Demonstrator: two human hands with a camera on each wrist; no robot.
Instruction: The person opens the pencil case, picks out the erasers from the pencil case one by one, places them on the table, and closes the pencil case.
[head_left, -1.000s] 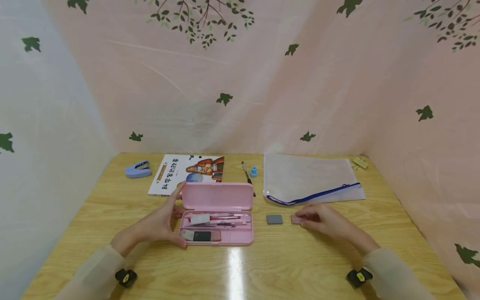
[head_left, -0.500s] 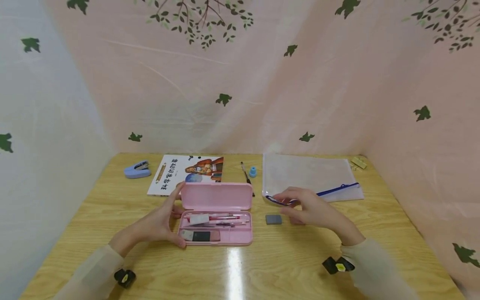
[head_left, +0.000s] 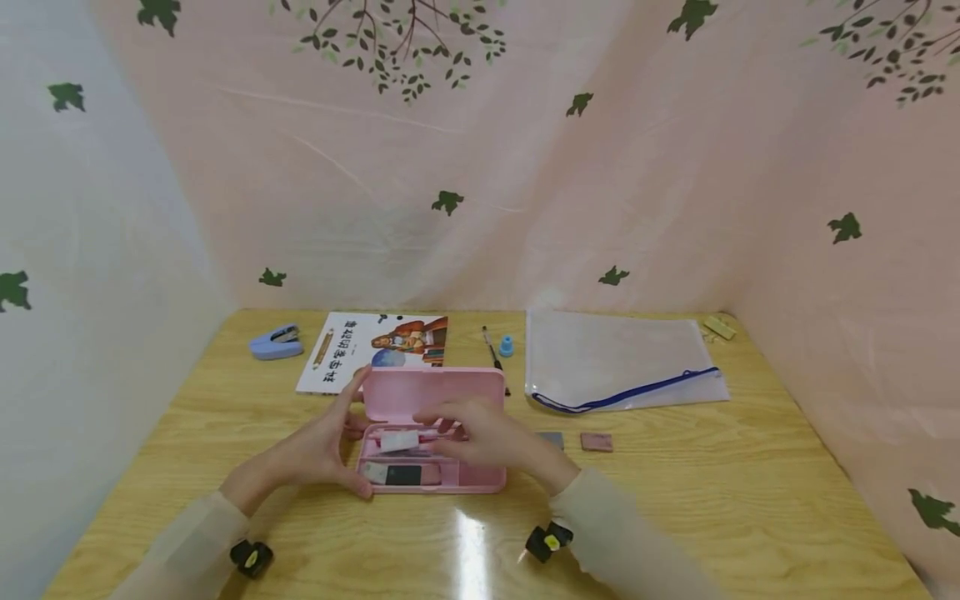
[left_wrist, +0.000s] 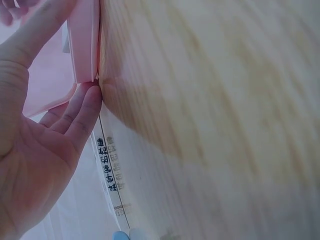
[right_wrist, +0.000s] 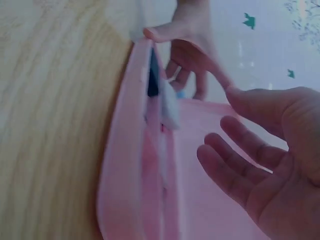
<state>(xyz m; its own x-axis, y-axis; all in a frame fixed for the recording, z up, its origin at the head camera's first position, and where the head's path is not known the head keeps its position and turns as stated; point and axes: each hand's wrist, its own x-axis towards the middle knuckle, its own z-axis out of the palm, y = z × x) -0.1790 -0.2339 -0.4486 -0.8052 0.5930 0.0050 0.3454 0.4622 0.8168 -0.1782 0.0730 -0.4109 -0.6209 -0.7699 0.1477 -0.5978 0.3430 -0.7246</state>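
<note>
left hand (head_left: 318, 450) is bracing the pink pencil case (head_left: 435, 433) at its left end, steadying it, fingers straight; right hand (head_left: 480, 437) is hovering over its tray, fingers relaxed, gripping nothing.

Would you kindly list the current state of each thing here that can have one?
Pink pencil case: open, lid raised, pens and erasers inside.
Left hand: steadying the case's left end, fingers extended.
Right hand: over the case, fingers relaxed, holding nothing.
Clear zip pouch: lying flat.
Pink eraser: lying loose on the table.
Book: closed.
Stapler: closed.
</note>
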